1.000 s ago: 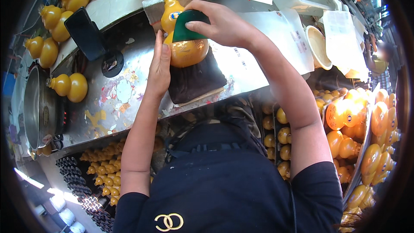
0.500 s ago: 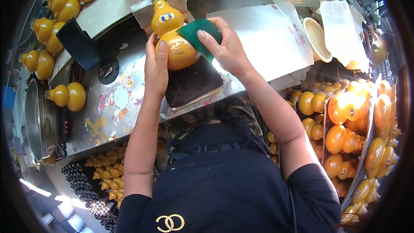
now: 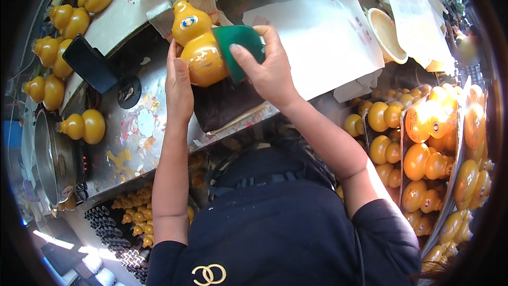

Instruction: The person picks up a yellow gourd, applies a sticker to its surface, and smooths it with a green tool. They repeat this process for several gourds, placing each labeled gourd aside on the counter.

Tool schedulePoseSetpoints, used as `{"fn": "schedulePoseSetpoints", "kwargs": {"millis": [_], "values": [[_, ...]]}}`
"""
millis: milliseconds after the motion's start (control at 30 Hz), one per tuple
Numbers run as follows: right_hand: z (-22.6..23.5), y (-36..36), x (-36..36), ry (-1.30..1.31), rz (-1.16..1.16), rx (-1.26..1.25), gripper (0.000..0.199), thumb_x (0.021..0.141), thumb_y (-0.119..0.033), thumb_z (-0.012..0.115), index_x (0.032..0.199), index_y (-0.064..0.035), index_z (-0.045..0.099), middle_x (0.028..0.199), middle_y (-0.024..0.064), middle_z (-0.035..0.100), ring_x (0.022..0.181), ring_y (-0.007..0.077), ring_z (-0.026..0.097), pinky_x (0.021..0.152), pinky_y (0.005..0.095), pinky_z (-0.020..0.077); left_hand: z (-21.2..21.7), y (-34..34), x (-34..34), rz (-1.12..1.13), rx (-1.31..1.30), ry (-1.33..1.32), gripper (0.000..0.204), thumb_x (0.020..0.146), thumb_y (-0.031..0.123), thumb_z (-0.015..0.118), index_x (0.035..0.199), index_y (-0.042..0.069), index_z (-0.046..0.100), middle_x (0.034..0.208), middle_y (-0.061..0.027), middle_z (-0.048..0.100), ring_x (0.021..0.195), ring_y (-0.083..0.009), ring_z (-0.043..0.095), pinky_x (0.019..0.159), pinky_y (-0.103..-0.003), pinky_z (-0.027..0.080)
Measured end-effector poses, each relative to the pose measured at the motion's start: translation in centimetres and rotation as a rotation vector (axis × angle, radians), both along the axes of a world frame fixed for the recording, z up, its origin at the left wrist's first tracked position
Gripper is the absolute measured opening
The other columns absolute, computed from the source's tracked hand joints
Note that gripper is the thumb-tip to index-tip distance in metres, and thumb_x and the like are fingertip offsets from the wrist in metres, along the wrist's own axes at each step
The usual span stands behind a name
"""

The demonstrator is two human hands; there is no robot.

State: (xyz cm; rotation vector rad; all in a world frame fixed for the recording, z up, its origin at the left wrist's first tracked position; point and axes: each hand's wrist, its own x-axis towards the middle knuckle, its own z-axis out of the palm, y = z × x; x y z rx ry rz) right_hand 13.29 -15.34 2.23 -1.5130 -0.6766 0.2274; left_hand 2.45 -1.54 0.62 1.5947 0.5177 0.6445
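The stained metal surface (image 3: 119, 127) carries a phone (image 3: 91, 66) on a stand, with a pan (image 3: 66, 153) and a spare bottle (image 3: 84, 126) farther left. More yellow bottles (image 3: 50, 53) line its far left side, and others (image 3: 423, 161) fill boxes at lower right. A white sheet (image 3: 317, 47) spreads to the right, with a basin (image 3: 387, 34) beyond it. A grey pad (image 3: 161, 15) stands right behind the worked bottle (image 3: 202, 55), whose lower end sits over the dark cloth (image 3: 225, 105); whether they touch I cannot tell.

Both bare forearms reach up from the person's sides. The left grip (image 3: 181, 87) is closed on the bottle's left flank, thumb nearest the person, fingers partly hidden behind. The right grip (image 3: 272, 71) pinches a green scraper (image 3: 233, 42), thumb on its face, its left edge against the bottle's right side.

The bottle leans back: its long axis runs away from the person and leftward, neck at the far end, round label facing up.
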Motion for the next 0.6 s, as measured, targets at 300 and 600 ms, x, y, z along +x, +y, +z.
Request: {"fn": "schedulePoseSetpoints", "kwargs": {"millis": [300,600], "values": [[-1.7,-0.4,0.9,0.118,-0.006,-0.049,0.037,0.087,-0.026,0.069,0.109,-0.0036,0.05,0.095,0.0108,0.061,0.087,0.0158,0.059,0.078,0.0303,0.0487,-1.3,0.4,-0.1,-0.031,-0.066,-0.024,0.067,0.102,0.051,0.023,0.147,0.002,0.027,0.142,-0.0142,0.042,0.131,-0.0221,0.042,0.111,-0.032,0.029],[3.7,4.3,6.1,-0.451,0.524,-0.284,0.047,0.084,-0.04,0.065,0.114,-0.0036,0.06,0.099,0.0171,0.065,0.092,0.0268,0.066,0.082,0.035,0.052,-1.2,0.2,-0.2,-0.041,-0.097,-0.071,0.064,0.104,0.047,0.022,0.147,0.0,0.025,0.143,-0.0156,0.039,0.133,-0.0217,0.038,0.11,-0.032,0.028]]}}
